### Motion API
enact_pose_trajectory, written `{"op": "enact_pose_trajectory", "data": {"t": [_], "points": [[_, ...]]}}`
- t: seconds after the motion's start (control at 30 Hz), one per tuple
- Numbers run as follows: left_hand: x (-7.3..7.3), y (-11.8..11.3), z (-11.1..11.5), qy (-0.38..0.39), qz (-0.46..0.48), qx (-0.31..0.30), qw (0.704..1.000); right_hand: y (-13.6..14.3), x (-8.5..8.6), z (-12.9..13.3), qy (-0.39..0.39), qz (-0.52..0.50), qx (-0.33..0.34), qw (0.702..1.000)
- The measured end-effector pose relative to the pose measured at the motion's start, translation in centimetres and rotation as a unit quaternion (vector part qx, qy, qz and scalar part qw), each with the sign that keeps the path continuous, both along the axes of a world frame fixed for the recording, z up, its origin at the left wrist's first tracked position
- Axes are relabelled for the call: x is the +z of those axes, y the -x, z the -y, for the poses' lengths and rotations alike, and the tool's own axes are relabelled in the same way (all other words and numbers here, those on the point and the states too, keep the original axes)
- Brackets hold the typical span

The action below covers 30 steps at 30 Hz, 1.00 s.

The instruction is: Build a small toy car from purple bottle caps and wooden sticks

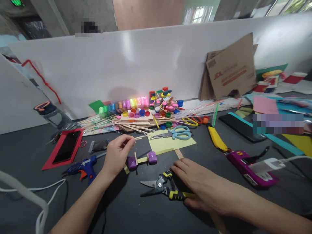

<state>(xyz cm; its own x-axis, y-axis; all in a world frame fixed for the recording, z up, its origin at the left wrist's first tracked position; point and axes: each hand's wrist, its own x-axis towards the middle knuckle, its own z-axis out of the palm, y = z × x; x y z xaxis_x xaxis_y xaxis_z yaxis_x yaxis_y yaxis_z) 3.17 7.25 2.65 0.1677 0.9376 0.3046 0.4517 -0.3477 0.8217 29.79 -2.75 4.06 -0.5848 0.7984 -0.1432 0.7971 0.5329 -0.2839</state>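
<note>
My left hand (118, 154) is closed in a pinch on thin wooden sticks (141, 137) that point right. Just below it, two purple blocks (152, 157) are joined by a pale yellow strip with small wooden pieces. My right hand (197, 180) curls around the handles of yellow-and-black pruning shears (160, 185), whose blades are apart and point left. Its palm hides the handle ends. Light blue scissors (181, 133) lie on a pale yellow paper sheet (161, 144) beyond the hands. A flat wooden stick (179, 153) passes beneath my right hand.
At the left are a blue glue gun (85, 168), a phone (67, 148) on red card and a water bottle (55, 115). Paint pots (126, 104) and sticks line the white partition (156, 61). A yellow cutter (216, 138) and purple power strip (246, 165) lie right.
</note>
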Motion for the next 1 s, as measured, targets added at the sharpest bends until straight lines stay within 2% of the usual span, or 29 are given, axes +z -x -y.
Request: {"op": "enact_pose_trajectory", "data": {"t": [0.17, 0.3, 0.77, 1.0], "points": [[-2.7, 1.1, -2.6, 0.044, -0.043, -0.01, 0.998, 0.0, -0.8, 0.1, -0.024, 0.001, 0.021, 0.999], [-4.0, 1.6, -3.4, 0.08, -0.077, -0.024, 0.994, 0.0, -1.3, -0.2, -0.045, 0.011, 0.035, 0.998], [-5.5, 1.8, -3.7, 0.121, -0.095, -0.045, 0.987, -0.4, -2.9, -0.3, -0.126, 0.052, 0.086, 0.987], [-5.9, 1.8, -3.7, 0.127, -0.106, -0.05, 0.985, -1.2, -1.4, 0.3, -0.075, 0.025, 0.015, 0.997]]}}
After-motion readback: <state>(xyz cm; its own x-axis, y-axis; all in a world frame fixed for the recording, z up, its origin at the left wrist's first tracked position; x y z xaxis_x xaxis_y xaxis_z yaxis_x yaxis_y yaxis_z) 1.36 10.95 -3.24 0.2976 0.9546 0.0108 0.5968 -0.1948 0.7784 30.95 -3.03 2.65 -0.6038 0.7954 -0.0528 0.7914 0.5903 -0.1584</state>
